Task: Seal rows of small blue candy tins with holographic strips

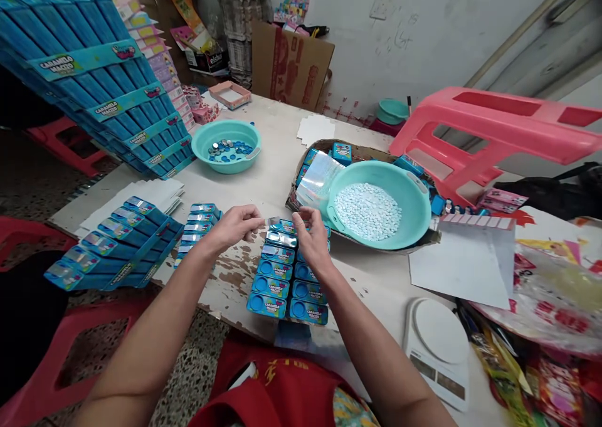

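Two rows of small blue boxes (275, 270) printed "Caramelo Macizo" stand in front of me, many with a round recess on top. My left hand (239, 226) is just left of their far end, thumb and fingers pinched together. A small clear, shiny piece shows near those fingertips; I cannot make out what it is. My right hand (312, 239) is over the far end of the right row, fingers curled and thumb pointing toward the left hand. What its fingertips grip is too small to tell, and the hand hides some of the boxes.
A green basin of pale tablets (369, 210) rests on a cardboard tray at right. Another green basin (226, 146) holds blue and silver discs. Blue box stacks (108, 101) rise at left. A white scale (439, 345) and pink stool (493, 126) stand right.
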### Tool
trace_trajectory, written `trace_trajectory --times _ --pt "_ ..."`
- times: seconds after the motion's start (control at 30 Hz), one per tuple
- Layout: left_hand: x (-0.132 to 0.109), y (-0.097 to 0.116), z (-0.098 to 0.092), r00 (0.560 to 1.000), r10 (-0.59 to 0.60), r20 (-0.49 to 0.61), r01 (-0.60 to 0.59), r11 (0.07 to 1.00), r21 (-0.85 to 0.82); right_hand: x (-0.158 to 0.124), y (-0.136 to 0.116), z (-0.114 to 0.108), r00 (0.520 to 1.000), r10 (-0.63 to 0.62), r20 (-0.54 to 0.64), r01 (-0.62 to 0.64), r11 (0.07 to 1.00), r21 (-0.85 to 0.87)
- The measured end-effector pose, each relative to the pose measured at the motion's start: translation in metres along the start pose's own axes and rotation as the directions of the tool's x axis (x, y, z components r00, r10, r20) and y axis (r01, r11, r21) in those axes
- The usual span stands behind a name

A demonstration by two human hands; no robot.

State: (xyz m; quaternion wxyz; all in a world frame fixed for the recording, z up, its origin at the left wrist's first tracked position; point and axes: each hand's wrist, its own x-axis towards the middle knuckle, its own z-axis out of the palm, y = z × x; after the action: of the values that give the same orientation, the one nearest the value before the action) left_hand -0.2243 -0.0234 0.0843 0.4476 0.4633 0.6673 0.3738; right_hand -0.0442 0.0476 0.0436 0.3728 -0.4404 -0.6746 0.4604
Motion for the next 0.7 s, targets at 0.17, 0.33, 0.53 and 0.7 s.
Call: trace_trajectory --times 0.17,0.33,0.53,0.7 --pt "-0.003 0.012 -0.002 0.998 -0.013 0.067 0.011 1.0 0.025 0.006 -0.003 0.005 0.96 0.119 0.255 -0.145 0.986 0.085" --pt "0.021 -0.014 0.002 0.997 -0.033 0.074 0.036 0.999 -0.032 0.015 0.005 0.01 0.979 0.062 0.196 -0.04 0.993 -0.115" --pt "0.036 -0.032 0.005 0.998 -0.06 0.017 0.059 0.996 0.067 0.022 0.007 0.01 0.987 0.057 0.152 -0.005 0.947 -0.321" --pt "0.038 -0.033 0.006 0.994 -0.108 0.028 0.108 0.994 -0.001 0.02 0.006 0.014 0.987 0.061 0.152 -0.004 0.938 -0.348"
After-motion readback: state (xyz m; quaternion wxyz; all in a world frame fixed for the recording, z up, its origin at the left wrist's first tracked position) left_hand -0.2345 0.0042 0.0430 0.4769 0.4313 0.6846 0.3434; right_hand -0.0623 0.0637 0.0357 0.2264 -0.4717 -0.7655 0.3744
